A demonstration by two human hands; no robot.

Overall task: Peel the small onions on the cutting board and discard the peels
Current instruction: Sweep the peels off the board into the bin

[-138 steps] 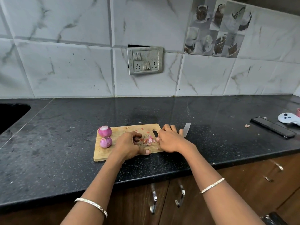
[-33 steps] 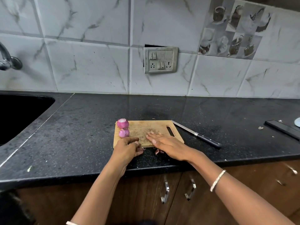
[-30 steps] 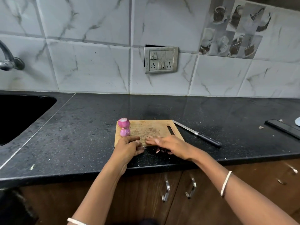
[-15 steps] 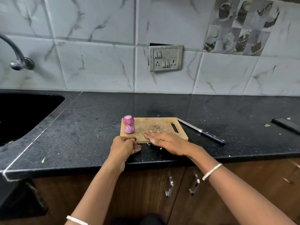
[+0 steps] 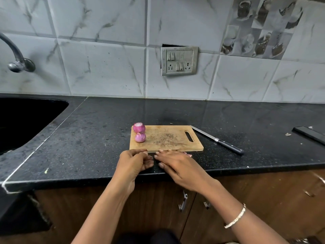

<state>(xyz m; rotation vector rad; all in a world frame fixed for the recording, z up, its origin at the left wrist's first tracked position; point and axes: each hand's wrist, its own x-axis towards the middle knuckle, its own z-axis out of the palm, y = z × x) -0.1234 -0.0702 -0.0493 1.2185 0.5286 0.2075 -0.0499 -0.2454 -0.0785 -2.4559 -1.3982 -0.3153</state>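
- The wooden cutting board (image 5: 166,138) lies flat on the black counter (image 5: 88,138), with its handle slot at the right end.
- Two small purple onions sit at the board's left end, one behind the other and touching. The far onion (image 5: 139,127) shows a pale cut top. The near onion (image 5: 140,137) is just in front of it.
- The left hand (image 5: 133,162) rests on the counter just in front of the board's near edge. Its fingers are curled inward toward the right hand, and I cannot tell whether anything lies inside them.
- The right hand (image 5: 177,166) lies palm down on the counter with its fingers straight and flat, pointing left. Its fingertips nearly meet the left hand's fingers.
- A few pinkish onion peels (image 5: 187,154) show on the counter just beyond the right hand, against the board's near edge.
- A knife (image 5: 218,140) with a dark handle lies on the counter just right of the board, its blade tip near the board's far right corner.
- A thin bangle (image 5: 235,219) circles the right wrist.
- A dark sink (image 5: 26,120) is set into the counter at the left, with a tap (image 5: 15,57) on the tiled wall above it.
- A switch plate (image 5: 179,61) is on the wall behind the board.
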